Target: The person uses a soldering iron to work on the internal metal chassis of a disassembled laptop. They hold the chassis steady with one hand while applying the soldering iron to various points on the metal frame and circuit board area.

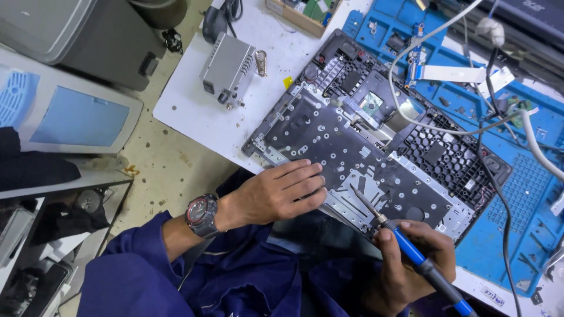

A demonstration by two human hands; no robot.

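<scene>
A: So, where are the hands?

B: The left hand [281, 191] lies flat, fingers [305, 176] spread, on the near left part of a laptop chassis [376, 141], gripping nothing. The right hand [411, 258] has its fingers closed round a blue soldering iron [411, 249]; its tip rests on the chassis's metal plate, just beside the left fingertips.

A: And the edges?

B: The chassis lies slantwise, its near edge overhanging the bench [194, 111] above the person's lap, its far end on a blue mat [523, 194]. A grey box [226, 67] sits well apart to the left, with bare bench between. White and black cables [470, 130] cross the chassis's right side.
</scene>
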